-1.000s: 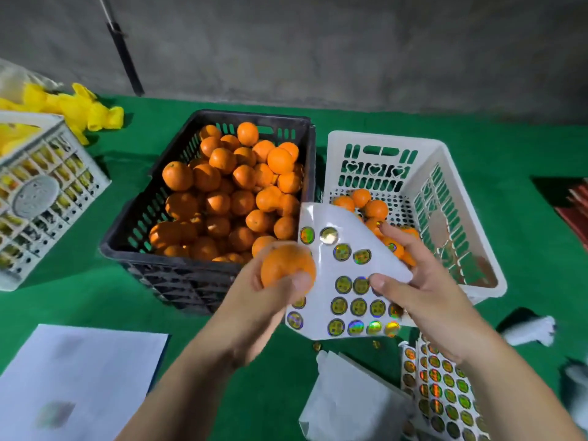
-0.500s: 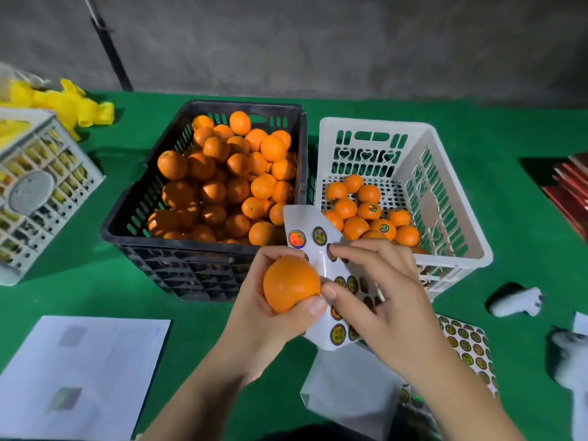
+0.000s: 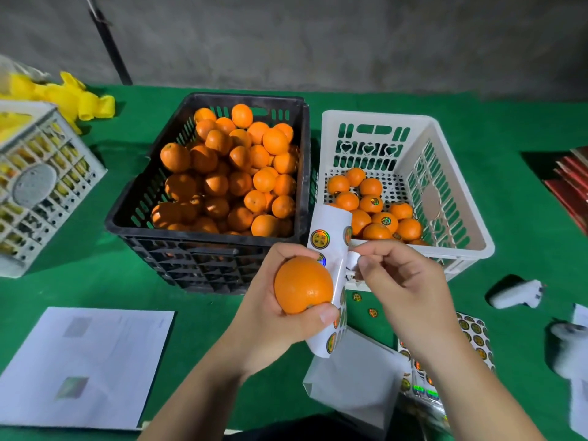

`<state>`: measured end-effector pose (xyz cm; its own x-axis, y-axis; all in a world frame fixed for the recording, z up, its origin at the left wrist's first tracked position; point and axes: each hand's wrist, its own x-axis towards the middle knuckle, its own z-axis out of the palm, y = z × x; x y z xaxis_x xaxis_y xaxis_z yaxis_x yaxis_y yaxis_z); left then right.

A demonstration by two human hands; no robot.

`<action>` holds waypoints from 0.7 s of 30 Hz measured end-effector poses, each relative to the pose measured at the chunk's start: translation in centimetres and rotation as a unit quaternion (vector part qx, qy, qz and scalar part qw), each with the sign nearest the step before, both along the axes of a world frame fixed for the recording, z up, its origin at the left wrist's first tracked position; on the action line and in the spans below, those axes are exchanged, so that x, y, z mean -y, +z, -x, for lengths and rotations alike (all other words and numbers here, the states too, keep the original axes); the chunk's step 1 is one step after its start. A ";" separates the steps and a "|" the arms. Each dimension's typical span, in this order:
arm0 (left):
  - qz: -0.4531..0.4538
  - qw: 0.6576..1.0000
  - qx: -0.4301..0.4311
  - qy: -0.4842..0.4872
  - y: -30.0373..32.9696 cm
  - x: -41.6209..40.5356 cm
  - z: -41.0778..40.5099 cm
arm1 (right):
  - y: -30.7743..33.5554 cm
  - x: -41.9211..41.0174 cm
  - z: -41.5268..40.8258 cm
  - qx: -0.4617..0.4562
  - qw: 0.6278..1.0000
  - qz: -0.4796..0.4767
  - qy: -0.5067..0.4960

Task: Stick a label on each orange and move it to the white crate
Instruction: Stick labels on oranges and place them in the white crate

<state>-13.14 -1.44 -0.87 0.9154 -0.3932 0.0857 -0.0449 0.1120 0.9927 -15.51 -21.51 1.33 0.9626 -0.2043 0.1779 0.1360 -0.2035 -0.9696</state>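
Both hands are busy before the white crate (image 3: 458,256): left hand (image 3: 270,316) cups the firm, round orange (image 3: 303,284) and curled label sheet (image 3: 331,249), right hand (image 3: 404,281) pinches the sheet's flimsy edge.

My worktop (image 3: 397,100) is covered in green cloth. On it a black crate (image 3: 203,249) stands just left of the white crate (image 3: 458,173), the two nearly touching. At the far left sit a white lattice box (image 3: 41,186) and, behind it, a yellow heap (image 3: 73,97). A white paper (image 3: 79,367) lies at the near left. Near right lie a folded white sheet (image 3: 356,380), a label sheet (image 3: 474,335) and two loose labels (image 3: 357,296). Red items (image 3: 569,183) sit at the right edge.
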 end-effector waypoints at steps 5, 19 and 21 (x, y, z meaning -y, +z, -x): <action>-0.082 0.995 0.019 0.053 0.1 0.3 -0.4 | 1.1 0.7 0.7 0.087 0.989 0.087 -0.084; -0.157 0.987 0.016 -0.013 -0.4 0.9 -0.1 | 2.2 -0.1 1.9 0.079 0.892 0.417 0.155; -0.163 0.986 0.011 -0.031 -0.4 0.7 -0.5 | 2.2 -0.2 2.0 0.063 0.860 0.473 0.179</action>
